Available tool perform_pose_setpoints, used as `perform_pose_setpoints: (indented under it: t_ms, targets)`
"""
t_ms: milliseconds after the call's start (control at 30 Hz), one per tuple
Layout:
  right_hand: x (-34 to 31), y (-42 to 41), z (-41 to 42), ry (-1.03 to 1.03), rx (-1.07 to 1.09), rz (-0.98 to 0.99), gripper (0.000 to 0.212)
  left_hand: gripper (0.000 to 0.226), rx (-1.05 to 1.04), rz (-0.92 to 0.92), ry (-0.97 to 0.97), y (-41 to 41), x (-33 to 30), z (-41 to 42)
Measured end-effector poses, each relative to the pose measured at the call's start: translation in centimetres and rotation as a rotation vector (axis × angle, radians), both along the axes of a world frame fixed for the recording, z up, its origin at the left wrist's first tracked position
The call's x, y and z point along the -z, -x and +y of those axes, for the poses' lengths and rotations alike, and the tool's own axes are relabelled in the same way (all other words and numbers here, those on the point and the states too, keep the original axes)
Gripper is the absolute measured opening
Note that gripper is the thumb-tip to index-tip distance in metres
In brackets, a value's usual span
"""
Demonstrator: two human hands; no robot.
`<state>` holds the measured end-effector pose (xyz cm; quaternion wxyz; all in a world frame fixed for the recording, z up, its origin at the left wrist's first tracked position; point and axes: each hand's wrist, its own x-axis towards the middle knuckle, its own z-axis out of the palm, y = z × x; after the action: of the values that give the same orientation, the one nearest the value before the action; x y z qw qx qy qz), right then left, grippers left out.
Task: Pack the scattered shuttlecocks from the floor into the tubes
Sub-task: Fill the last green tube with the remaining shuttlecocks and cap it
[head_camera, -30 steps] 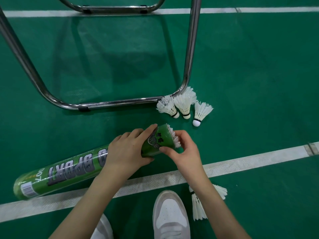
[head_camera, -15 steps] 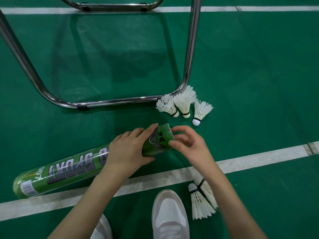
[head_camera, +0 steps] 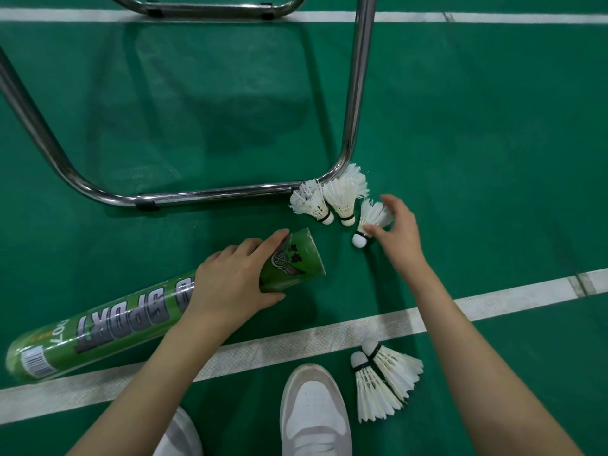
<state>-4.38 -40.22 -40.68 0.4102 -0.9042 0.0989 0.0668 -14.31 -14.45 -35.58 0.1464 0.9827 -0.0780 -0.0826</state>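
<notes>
the left hand (head_camera: 230, 284) grips the green tube (head_camera: 158, 311) near its open mouth while the right hand (head_camera: 396, 232) pinches the nearest shuttlecock (head_camera: 370, 218) just right of that mouth — picking up, seemingly — next, it needs turning cork-first into the tube.

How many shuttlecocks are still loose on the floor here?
5: two by the chair frame, one in the right hand, two beside the shoe. Any inside the tube are hidden.

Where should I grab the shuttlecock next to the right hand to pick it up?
Probably pinch that shuttlecock low on its skirt, just above the round cork, coming from the right as the right hand does. The feathers look frail; the base is firmer.
</notes>
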Motion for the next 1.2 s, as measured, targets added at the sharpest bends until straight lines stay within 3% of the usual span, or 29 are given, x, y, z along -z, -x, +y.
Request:
perform_pose_setpoints:
  t_ms: [233,500,700,833,1200]
  targets:
    - [-0.8,3.0,0.0,-0.164,0.184,0.03,0.042,0.093,-0.007,0.033,0.03,0.2,0.0,-0.2]
    - [-6.0,7.9,3.4,-0.496,0.177,-0.098,0.035,0.092,0.013,0.09,0.003,0.8,-0.1,-0.8]
    - [-5.5,9.9,7.2,-0.49,0.067,-0.043,0.033,0.092,0.019,0.072,0.043,1.3,-0.4,-1.2]
    - [-5.3,10.4,7.9,-0.528,0.037,-0.024,0.019,0.093,0.002,0.05,0.078,1.4,-0.5,-0.9]
    - [-5.9,11.0,7.3,-0.571,-0.045,-0.003,0.027,0.092,-0.024,0.016,0.09,1.3,-1.3,-0.6]
